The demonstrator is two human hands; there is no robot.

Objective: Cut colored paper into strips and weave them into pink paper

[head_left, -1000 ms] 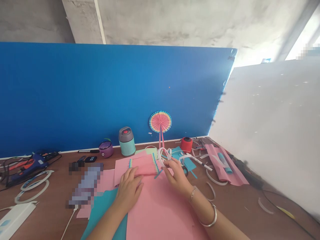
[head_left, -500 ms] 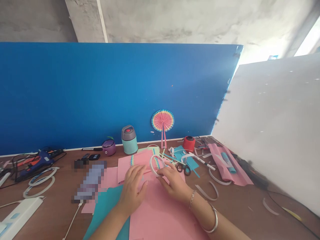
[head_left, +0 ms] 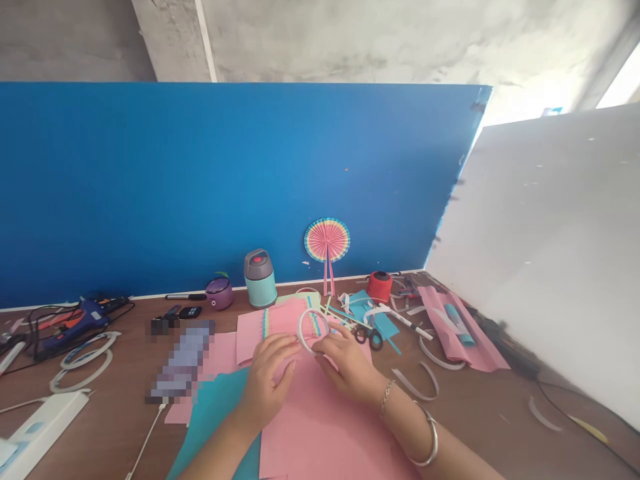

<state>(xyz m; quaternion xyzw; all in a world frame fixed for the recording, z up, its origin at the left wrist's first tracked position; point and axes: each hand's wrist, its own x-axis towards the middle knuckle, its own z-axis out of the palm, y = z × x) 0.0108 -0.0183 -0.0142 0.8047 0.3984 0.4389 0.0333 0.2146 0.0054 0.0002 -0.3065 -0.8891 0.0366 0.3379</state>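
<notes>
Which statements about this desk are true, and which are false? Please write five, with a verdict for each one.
1. The right hand holds a white ring. True.
2. The purple cup stands right of the flask. False: it stands left of it.
3. The fan is upright. True.
4. The left hand grips the scissors. False: they lie beyond the right hand.
5. A blue tube lies on pink paper. True.

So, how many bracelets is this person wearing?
2 in view: a chain bracelet at the wrist of the right hand, and a silver bangle farther up that forearm. Others could be hidden, as the upper arms are out of frame.
</notes>
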